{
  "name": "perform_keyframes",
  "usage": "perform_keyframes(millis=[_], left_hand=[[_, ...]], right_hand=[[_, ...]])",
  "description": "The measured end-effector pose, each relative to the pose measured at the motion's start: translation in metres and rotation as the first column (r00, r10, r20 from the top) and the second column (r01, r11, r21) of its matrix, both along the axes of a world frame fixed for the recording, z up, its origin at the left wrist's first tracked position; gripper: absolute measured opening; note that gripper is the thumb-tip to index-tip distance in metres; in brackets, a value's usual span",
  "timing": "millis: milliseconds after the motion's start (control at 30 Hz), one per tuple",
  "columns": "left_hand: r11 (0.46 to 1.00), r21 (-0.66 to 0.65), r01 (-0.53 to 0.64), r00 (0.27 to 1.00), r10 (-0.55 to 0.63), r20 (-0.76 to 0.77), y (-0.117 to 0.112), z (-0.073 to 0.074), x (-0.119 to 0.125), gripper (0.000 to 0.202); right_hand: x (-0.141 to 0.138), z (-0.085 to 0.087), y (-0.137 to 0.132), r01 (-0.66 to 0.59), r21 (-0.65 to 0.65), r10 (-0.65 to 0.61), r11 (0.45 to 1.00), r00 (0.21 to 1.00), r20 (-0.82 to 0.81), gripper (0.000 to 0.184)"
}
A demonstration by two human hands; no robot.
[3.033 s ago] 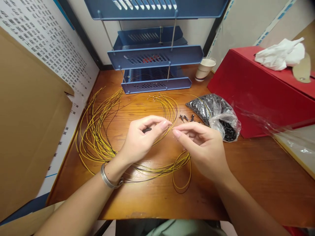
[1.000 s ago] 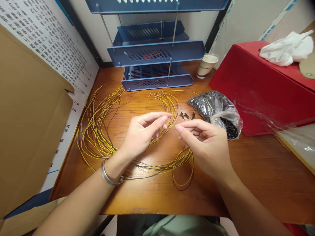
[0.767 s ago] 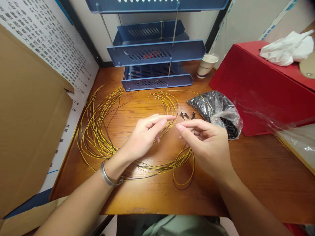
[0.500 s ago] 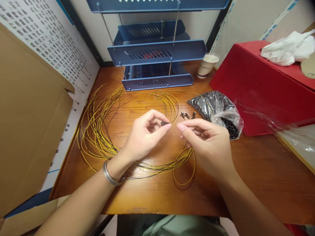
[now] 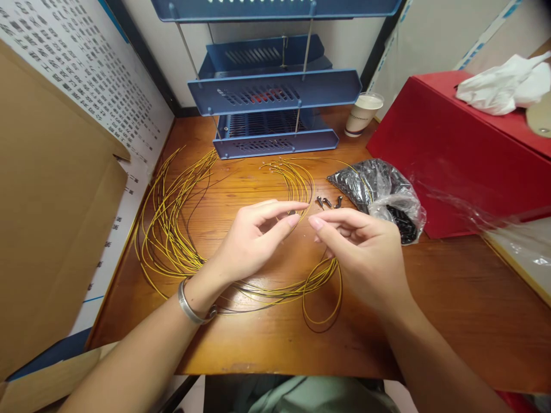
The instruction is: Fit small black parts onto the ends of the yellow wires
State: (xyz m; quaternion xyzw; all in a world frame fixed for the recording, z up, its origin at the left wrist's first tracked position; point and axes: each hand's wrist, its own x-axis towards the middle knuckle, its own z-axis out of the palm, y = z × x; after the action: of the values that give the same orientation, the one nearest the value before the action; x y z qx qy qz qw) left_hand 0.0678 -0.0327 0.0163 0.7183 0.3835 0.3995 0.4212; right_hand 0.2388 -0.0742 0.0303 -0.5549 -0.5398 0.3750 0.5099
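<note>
My left hand (image 5: pixel 253 238) has its thumb and fingers around a small black piece (image 5: pixel 291 213), mostly hidden behind the thumb. Its index finger is stretched out above the piece. Close by on the right, my right hand (image 5: pixel 359 244) pinches thumb against index finger. A thin wire appears to run up into that pinch, though its tip is too small to make out. Below the right hand lies a looped bundle of yellow and black wires (image 5: pixel 297 291). Just beyond the fingertips are several small black pieces on wire ends (image 5: pixel 328 202).
A large wire coil (image 5: pixel 166 241) spreads at left. Behind the hands are curved yellow wires (image 5: pixel 297 178) and a plastic bag of black pieces (image 5: pixel 379 186). Blue tiered trays (image 5: pixel 275 144), a paper cup (image 5: pixel 363 115) and a red box (image 5: pixel 456 155) border the wooden table (image 5: pixel 451 315).
My left index finger has lifted and straightened from the black piece, which now shows less. The right hand has hardly moved.
</note>
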Motion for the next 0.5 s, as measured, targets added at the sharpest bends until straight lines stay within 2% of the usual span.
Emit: perform_keyframes(millis=[100,167,300,500], left_hand=[[0.997,-0.070,-0.039,0.996,0.044,0.082,-0.0009,-0.0030,0.0013,0.028],[0.995,-0.045,-0.094,0.989,0.098,0.108,-0.0009,-0.0046,0.0021,0.025],[0.980,0.110,-0.163,0.986,0.159,0.049,0.0006,-0.0048,0.0011,0.016],[0.937,0.331,-0.111,0.992,0.126,-0.022,0.0012,-0.0017,0.0000,0.007]], right_hand=[[-0.0003,0.0005,0.0000,-0.011,-0.006,0.011,1.000,1.000,-0.011,0.011],[-0.0007,0.0009,-0.0002,-0.016,-0.010,0.015,1.000,1.000,-0.016,0.011],[-0.0011,0.0014,-0.0005,-0.005,0.005,0.005,1.000,1.000,-0.002,0.009],[-0.0020,0.0001,-0.0005,0.004,0.036,-0.005,0.999,1.000,0.024,0.006]])
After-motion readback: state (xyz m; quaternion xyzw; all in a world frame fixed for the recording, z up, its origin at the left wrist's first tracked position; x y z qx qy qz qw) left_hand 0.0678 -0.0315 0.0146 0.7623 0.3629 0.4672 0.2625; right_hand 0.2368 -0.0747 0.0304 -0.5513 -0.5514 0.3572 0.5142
